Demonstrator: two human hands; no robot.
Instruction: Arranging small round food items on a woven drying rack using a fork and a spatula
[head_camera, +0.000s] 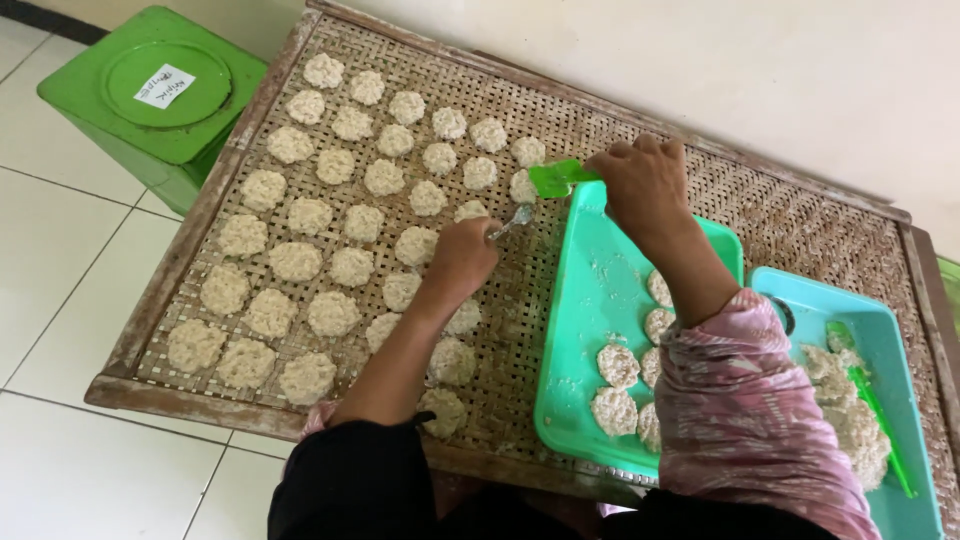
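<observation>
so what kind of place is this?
Likely a home or small food workshop: a woven drying rack covered in rice patties, plastic trays, white tiled floor.

I see the woven tray (640, 130) packed with rows of pale round cakes (310, 215) on its left half, so no room to set a hand down there. A bare strip of weave runs down the middle, beside the green tray (585, 300). My left hand (462, 255) and right hand (640, 180) sit at its top end. The far right corner is bare too. The blue tray (880, 330) blocks the right side. A green bin (150, 90) stands at the left.
</observation>
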